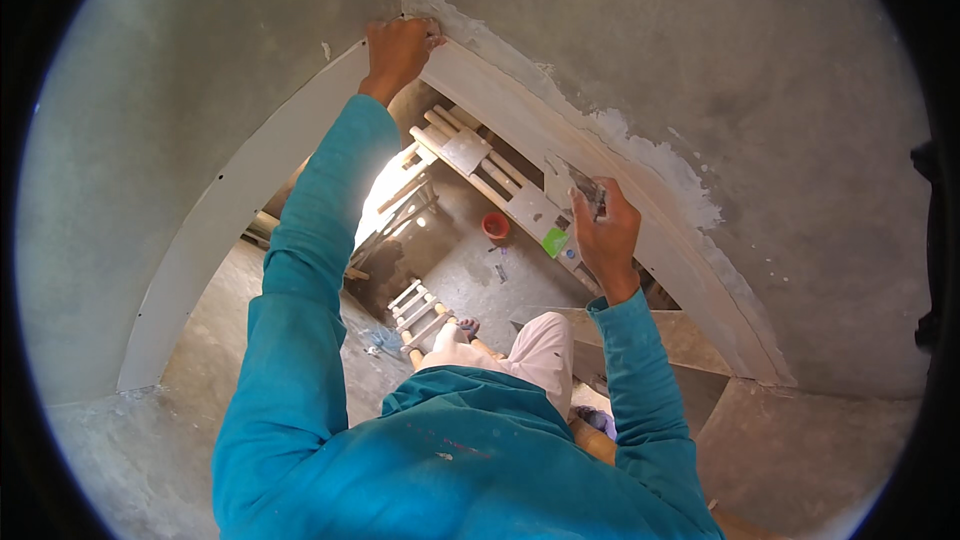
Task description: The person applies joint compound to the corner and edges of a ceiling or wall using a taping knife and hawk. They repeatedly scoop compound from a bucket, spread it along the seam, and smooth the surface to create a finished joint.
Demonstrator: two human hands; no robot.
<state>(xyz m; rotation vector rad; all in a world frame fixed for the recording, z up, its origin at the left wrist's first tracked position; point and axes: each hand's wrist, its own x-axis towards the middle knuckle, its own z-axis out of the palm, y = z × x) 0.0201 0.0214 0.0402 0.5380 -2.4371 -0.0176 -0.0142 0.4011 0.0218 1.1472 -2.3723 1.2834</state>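
My left hand (397, 52) is raised to the corner where two pale board strips meet against the grey walls. Its fingers are curled closed at the corner; what they hold, if anything, is hidden. Lower on the right, my right hand (610, 235) grips a putty knife (590, 198), its pale-smeared blade pointing up and left, close to the right board strip (600, 165). White filler (655, 162) lies in a ragged band along that strip's upper edge and onto the wall. The left board strip (215, 195) carries small dark dots and a thin gap along its edge.
Far below are the concrete floor, a red bucket (495, 226), a wooden ladder (415, 315) by my legs, and pole scaffolding (470, 152) with planks. A green piece (555, 241) lies on a plank. Bright light enters at left. A grey ledge (800, 450) runs at lower right.
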